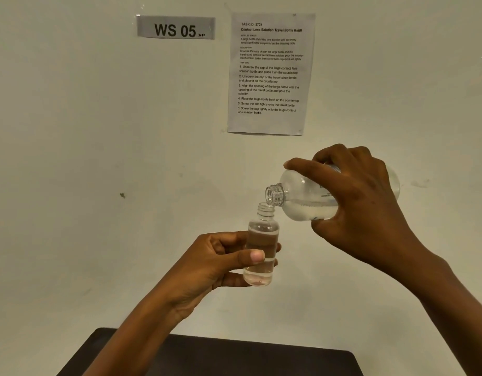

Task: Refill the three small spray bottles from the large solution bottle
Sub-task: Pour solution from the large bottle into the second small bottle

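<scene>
My left hand [220, 263] grips a small clear bottle [262, 237] upright in mid-air, its cap off and its threaded neck open. Clear liquid fills it up to about its shoulder. My right hand [362, 202] holds the large clear solution bottle [302, 198] tipped nearly on its side, uncapped. Its open mouth sits just above and to the right of the small bottle's neck, close to touching it. Liquid lies along the large bottle's lower side. No other small bottles or caps are in view.
A dark tabletop [234, 356] shows at the bottom edge, below both forearms. Behind the hands is a pale wall with a "WS 05" sign [176, 27] and a printed task sheet [269, 74].
</scene>
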Tool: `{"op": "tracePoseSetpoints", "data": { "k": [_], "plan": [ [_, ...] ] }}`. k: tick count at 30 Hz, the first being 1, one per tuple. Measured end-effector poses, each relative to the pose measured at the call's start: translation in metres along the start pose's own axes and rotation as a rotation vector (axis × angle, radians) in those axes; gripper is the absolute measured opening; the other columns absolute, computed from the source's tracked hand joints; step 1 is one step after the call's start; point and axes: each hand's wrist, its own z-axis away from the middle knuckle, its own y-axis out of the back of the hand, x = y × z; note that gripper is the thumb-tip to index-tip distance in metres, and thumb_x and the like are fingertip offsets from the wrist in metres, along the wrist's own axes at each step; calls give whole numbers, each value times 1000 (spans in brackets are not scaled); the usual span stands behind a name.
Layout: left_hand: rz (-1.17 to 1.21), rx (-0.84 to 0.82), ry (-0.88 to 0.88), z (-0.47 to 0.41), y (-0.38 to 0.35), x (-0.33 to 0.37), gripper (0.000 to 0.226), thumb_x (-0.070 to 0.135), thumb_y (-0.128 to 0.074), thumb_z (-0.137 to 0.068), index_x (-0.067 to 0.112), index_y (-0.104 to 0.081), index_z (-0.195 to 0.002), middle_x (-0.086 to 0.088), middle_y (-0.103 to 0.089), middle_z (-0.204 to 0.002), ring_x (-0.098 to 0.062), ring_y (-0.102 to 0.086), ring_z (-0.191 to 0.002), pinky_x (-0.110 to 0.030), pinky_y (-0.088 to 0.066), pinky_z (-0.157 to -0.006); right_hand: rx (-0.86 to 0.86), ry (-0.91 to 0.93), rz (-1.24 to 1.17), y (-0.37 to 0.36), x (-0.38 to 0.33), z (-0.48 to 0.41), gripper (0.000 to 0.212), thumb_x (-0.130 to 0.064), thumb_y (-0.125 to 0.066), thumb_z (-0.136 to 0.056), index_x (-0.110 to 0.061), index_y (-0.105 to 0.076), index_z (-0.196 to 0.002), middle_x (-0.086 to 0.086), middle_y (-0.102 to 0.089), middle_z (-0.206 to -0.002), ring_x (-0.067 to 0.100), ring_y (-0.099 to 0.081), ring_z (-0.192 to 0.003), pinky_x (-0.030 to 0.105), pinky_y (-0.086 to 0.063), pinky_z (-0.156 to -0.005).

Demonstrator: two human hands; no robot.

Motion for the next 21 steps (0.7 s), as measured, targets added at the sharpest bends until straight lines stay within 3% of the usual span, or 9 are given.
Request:
{"op": "tracePoseSetpoints", "data": {
  "k": [9, 15, 21],
  "plan": [
    [-11, -9, -7, 2, -1, 2, 40, 23, -66, -65, 20, -67, -105, -1, -74, -103, -20, -71, -95, -31, -58, -78, 10, 2, 2, 2, -1, 1, 71, -21, -64, -53, -30, -51, -122, 6, -55, -105, 31, -47, -97, 39, -28, -78],
    [-15, -3, -5, 2, -1, 2, 39, 23, -65, -65, 21, -66, -104, 0, -74, -102, -19, -71, -93, -29, -59, -76, 0, 6, -8, 2, -1, 1, 73, -20, -68, -52, -30, -50, -122, 7, -55, -106, 32, -47, -98, 44, -34, -78],
    [-13, 1, -6, 2, -1, 2, 37, 23, -65, -65, 23, -67, -102, 0, -74, -101, -19, -71, -93, -29, -59, -75, -8, 6, -4, 1, 0, 1, 80, -13, -78, -51, -32, -47, -123, 6, -54, -106, 31, -47, -98, 41, -31, -79]
  ]
}}
